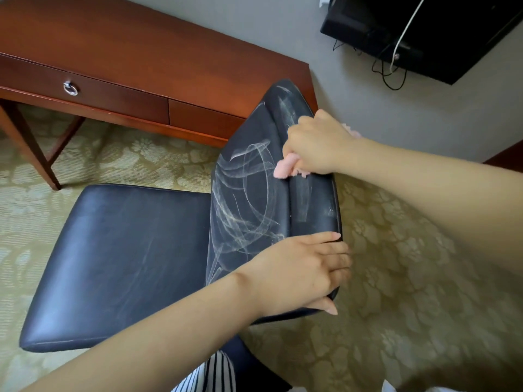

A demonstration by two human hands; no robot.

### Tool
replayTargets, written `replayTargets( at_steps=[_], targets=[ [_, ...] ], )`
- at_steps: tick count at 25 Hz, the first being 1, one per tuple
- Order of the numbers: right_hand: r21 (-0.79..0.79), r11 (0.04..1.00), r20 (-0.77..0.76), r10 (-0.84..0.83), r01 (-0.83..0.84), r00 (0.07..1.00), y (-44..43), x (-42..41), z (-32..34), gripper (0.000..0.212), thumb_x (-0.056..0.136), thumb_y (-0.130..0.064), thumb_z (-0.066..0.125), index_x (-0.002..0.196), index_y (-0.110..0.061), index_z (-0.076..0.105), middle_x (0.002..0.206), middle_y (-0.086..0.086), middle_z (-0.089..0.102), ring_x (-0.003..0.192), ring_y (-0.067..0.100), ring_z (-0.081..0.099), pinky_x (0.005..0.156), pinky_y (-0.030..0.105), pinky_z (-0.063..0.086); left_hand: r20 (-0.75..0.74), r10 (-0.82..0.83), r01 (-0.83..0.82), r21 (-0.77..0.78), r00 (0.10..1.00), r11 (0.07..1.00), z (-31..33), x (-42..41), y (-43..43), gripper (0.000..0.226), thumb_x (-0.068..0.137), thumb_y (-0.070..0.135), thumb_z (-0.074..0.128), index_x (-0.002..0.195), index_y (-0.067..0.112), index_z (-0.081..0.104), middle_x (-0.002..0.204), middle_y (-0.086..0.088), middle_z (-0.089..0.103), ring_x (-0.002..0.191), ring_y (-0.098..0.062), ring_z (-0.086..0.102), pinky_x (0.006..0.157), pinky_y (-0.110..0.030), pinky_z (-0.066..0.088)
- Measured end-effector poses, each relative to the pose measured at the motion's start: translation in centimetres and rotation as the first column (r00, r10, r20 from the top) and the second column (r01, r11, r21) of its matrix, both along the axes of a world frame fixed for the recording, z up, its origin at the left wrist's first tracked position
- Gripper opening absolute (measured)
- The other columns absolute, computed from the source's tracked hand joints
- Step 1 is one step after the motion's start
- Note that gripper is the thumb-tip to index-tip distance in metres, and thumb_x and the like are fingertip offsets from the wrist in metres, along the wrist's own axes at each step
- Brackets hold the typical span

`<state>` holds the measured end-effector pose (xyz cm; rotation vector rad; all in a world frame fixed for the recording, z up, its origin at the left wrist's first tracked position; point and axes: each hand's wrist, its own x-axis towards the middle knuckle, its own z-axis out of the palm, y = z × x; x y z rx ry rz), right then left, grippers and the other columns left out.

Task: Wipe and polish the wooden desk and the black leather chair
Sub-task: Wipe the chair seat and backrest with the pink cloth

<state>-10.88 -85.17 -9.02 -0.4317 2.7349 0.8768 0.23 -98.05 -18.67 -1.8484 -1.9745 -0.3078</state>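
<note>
The wooden table (147, 43) stands at the far left against the wall, its long axis running left to right. Two drawers are in its front. The left drawer (85, 93) is shut and carries a metal ring pull (70, 88); what it holds cannot be seen. The patterned carpet (410, 278) spreads beneath.

The black leather chair (158, 250) stands in the middle, near the table's right end, and faces left. Its seat (121, 264) points left, and its backrest (254, 193) rises on the right. The backrest's top edge runs from near to far, and pale smeared streaks curve across its front face.

The left hand (305, 273) reaches in from the near left and holds the near end of the backrest's top edge, with the fingers laid over the rim and the thumb against the near side. Further along that edge, the right hand (317, 142) comes in from the right. It is closed around a bunched pink cloth (285, 168), which it presses against the backrest just below the top.

A black television (441, 29) hangs on the wall at the far right, with cables (393, 77) dangling beneath it.
</note>
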Motion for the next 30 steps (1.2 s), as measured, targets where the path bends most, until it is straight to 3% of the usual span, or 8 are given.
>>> replayTargets(
  at_steps=[4, 6, 11, 16, 20, 24, 27, 30],
  targets=[
    [0.143, 0.989, -0.138, 0.051, -0.031, 0.989, 0.0, -3.0, -0.8, 0.009, 0.086, -0.016, 0.060, 0.092, -0.022, 0.060, 0.094, 0.000, 0.052, 0.102, 0.024, 0.047, 0.075, 0.033, 0.024, 0.009, 0.025, -0.025, 0.016, 1.000, 1.000, 0.3, -0.4, -0.1, 0.059, 0.082, 0.066, 0.054, 0.118, 0.022, 0.068, 0.124, 0.010, 0.064, 0.127, -0.010, 0.049, 0.113, -0.033, 0.024],
    [0.126, 0.988, -0.128, 0.110, -0.094, 0.986, 0.2, -2.4, -1.2, 0.007, 0.087, -0.018, 0.057, 0.092, -0.019, 0.062, 0.097, 0.000, 0.056, 0.099, 0.023, 0.048, 0.073, 0.031, 0.024, 0.047, 0.018, -0.020, 0.028, 0.999, 0.999, 0.3, -0.4, 0.0, 0.058, 0.081, 0.065, 0.054, 0.118, 0.022, 0.067, 0.123, 0.011, 0.064, 0.128, -0.009, 0.049, 0.113, -0.035, 0.022],
    [-0.201, 0.978, 0.301, 0.012, 0.052, 0.953, -0.4, 2.9, 0.4, 0.023, 0.067, -0.014, 0.062, 0.051, -0.029, 0.055, 0.060, -0.006, 0.058, 0.063, 0.007, 0.049, 0.057, 0.024, 0.023, 0.108, -0.017, 0.013, 0.045, 0.994, 0.999, 0.3, -0.6, 0.1, 0.055, 0.082, 0.059, 0.054, 0.115, 0.017, 0.068, 0.119, 0.006, 0.066, 0.126, -0.013, 0.051, 0.113, -0.038, 0.020],
    [-0.365, 0.899, 0.518, -0.018, 0.240, 0.855, 0.6, 7.1, 2.0, 0.009, 0.080, -0.030, 0.071, 0.076, -0.038, 0.070, 0.079, -0.011, 0.054, 0.079, 0.009, 0.058, 0.061, 0.031, 0.050, 0.028, -0.033, 0.033, 0.004, 0.999, 0.999, 0.7, -0.7, 0.0, 0.054, 0.084, 0.060, 0.052, 0.112, 0.017, 0.070, 0.116, 0.003, 0.068, 0.122, -0.017, 0.055, 0.115, -0.038, 0.019],
    [-0.442, 0.852, 0.417, -0.082, 0.280, 0.905, 2.9, 7.4, 3.3, 0.015, 0.080, -0.023, 0.067, 0.084, -0.036, 0.074, 0.085, -0.010, 0.058, 0.084, 0.006, 0.059, 0.073, 0.030, 0.051, 0.025, -0.049, 0.050, -0.013, 0.998, 0.999, 0.6, -0.8, -0.2, 0.058, 0.087, 0.059, 0.046, 0.118, 0.015, 0.067, 0.120, 0.003, 0.067, 0.125, -0.016, 0.052, 0.117, -0.040, 0.016],
    [-0.589, 0.755, 0.244, -0.175, 0.289, 0.954, 5.2, 4.3, 3.6, 0.011, 0.083, -0.021, 0.065, 0.080, -0.020, 0.075, 0.078, 0.012, 0.067, 0.058, 0.015, 0.066, 0.052, 0.019, 0.051, 0.048, -0.065, 0.066, -0.011, 0.997, 0.998, 0.8, -0.9, -0.1, 0.053, 0.086, 0.058, 0.053, 0.112, 0.015, 0.070, 0.115, 0.003, 0.068, 0.121, -0.015, 0.054, 0.118, -0.038, 0.010],
    [-0.684, 0.673, 0.152, -0.245, 0.281, 0.958, 6.8, 0.6, 3.3, 0.006, 0.084, -0.020, 0.069, 0.086, -0.021, 0.074, 0.082, 0.011, 0.069, 0.063, 0.015, 0.065, 0.050, 0.011, 0.044, 0.177, -0.080, 0.087, -0.030, 0.981, 0.996, 1.5, -1.1, -0.1, 0.045, 0.090, 0.050, 0.049, 0.106, 0.013, 0.070, 0.112, 0.003, 0.068, 0.120, -0.015, 0.054, 0.119, -0.036, 0.007],
    [-0.747, 0.586, 0.171, -0.288, 0.314, 0.942, 7.8, -3.0, 2.6, 0.005, 0.085, -0.014, 0.069, 0.088, -0.013, 0.073, 0.062, 0.006, 0.065, 0.043, 0.009, 0.057, 0.044, 0.014, 0.046, 0.265, -0.066, 0.079, -0.039, 0.962, 0.996, 1.8, -1.1, -0.1, 0.038, 0.094, 0.043, 0.047, 0.102, 0.014, 0.069, 0.105, 0.004, 0.068, 0.117, -0.014, 0.054, 0.120, -0.036, 0.008]
  ],
)
